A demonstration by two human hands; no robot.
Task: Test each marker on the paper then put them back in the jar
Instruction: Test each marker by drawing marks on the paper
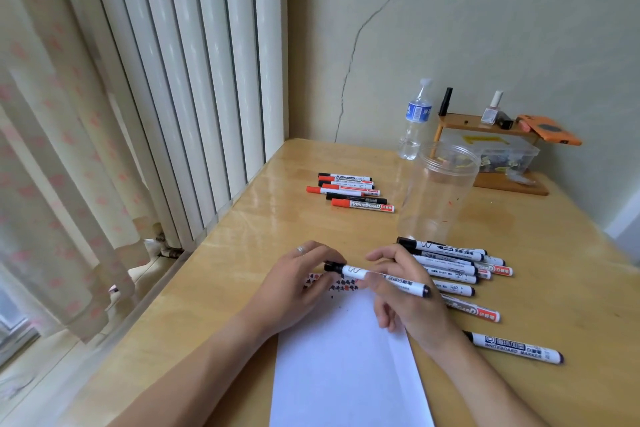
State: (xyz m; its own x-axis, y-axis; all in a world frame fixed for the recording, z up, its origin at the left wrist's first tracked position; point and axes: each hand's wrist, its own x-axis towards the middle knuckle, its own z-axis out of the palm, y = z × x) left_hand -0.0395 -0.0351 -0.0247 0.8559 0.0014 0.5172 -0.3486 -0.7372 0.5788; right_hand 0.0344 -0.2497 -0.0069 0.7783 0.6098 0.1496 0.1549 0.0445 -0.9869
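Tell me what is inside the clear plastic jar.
The clear plastic jar holds no markers; only a few small red specks show on its wall. The markers lie on the table in two groups. Things seen through the jar's rim are in the storage box behind it.

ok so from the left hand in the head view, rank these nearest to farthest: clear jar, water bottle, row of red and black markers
From the left hand:
1. Row of markers, straight beyond it.
2. Clear jar, beyond and to the right.
3. Water bottle, farthest, by the wall.

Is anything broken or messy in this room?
Yes. A long crack runs down the wall toward the table corner. The clear jar has small red specks on its side. Nothing looks spilled.
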